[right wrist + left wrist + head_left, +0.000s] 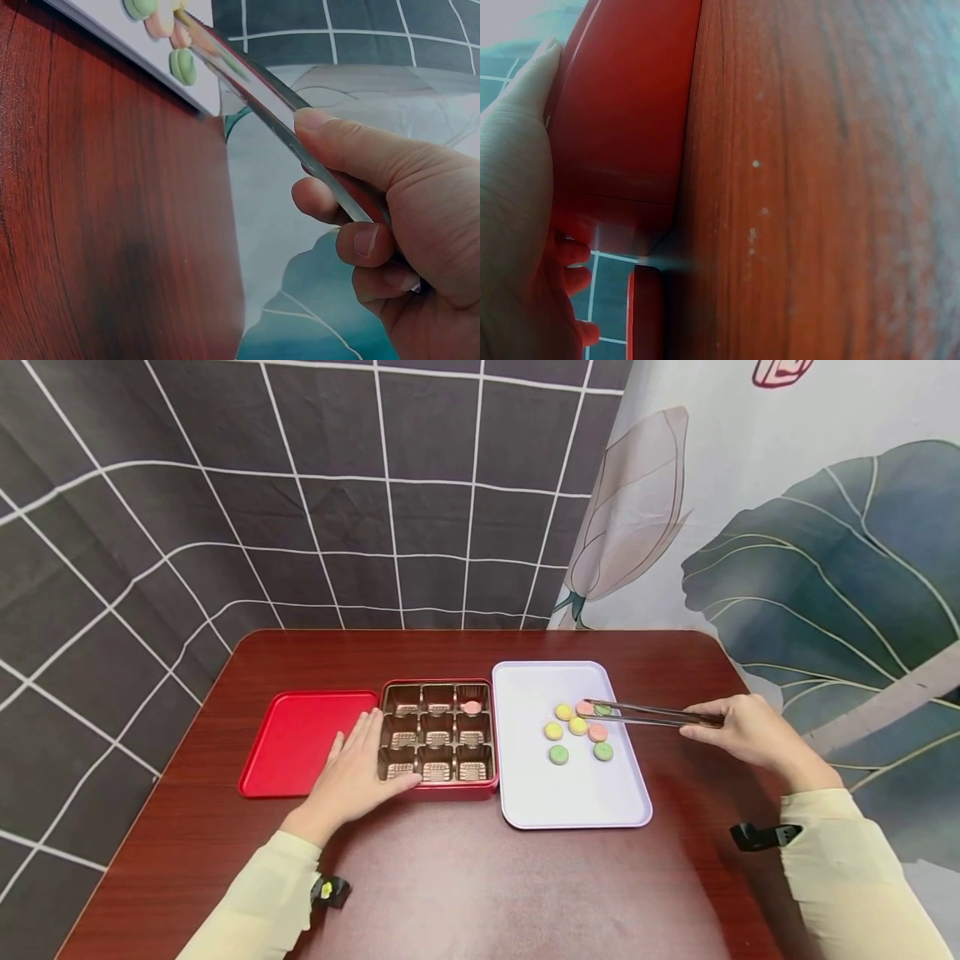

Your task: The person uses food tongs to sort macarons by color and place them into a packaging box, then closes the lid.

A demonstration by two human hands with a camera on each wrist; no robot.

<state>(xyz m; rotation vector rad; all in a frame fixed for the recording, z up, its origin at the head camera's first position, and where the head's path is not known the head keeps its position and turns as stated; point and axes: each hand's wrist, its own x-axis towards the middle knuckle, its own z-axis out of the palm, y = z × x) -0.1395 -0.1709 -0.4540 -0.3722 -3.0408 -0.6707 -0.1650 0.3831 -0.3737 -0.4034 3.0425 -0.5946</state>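
Centrally, a dark red wooden table is seen, backed by a black grid-patterned curtain and a leaf-printed one. Just right of the left fingertips, a red tin with nine brown compartments is laid out; one pink candy is seated in its far right compartment. Under the outer fingers of that hand, the red lid is placed flat, touching the tin's left side. The left hand is rested flat, fingers relaxed and straight, on the tin's near left corner.

Beyond the right fingertips, a white tray is set just beside the tin. Metal tongs are pinched between the thumb and curled fingers of the right hand. Their tips are held over a green candy at the far edge of a cluster of yellow, pink and green candies on the tray.
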